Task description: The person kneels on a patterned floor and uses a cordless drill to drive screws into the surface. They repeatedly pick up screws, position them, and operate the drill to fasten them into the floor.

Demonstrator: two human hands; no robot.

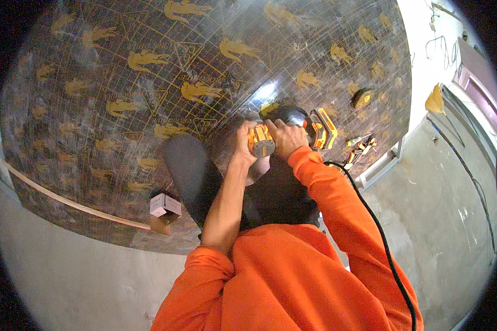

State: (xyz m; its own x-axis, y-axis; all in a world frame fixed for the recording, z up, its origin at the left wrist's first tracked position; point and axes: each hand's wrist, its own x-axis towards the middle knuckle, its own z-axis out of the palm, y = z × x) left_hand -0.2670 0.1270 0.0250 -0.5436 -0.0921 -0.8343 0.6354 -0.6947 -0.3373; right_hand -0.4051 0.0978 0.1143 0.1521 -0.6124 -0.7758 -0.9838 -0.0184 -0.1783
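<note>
Both my hands are on a yellow-and-black cordless drill (261,140), its rear end facing me. My left hand (244,142) wraps around the left side of its body. My right hand (287,138) is closed around the handle, with the yellow-edged battery (324,129) sticking out to the right of it. A bright light patch (266,92) falls on the dark patterned board (116,71) just beyond the drill. The drill's front end, and whatever it touches, is hidden behind my hands. My dark-trousered left leg (186,165) is bent beside my left forearm.
A round yellow-and-black object (362,98) lies at the right on the board. Several yellow-and-black hand tools (361,150) lie closer to me. A small pale box (165,205) stands at left. A black cable (378,220) runs along my right arm. Concrete floor borders the board.
</note>
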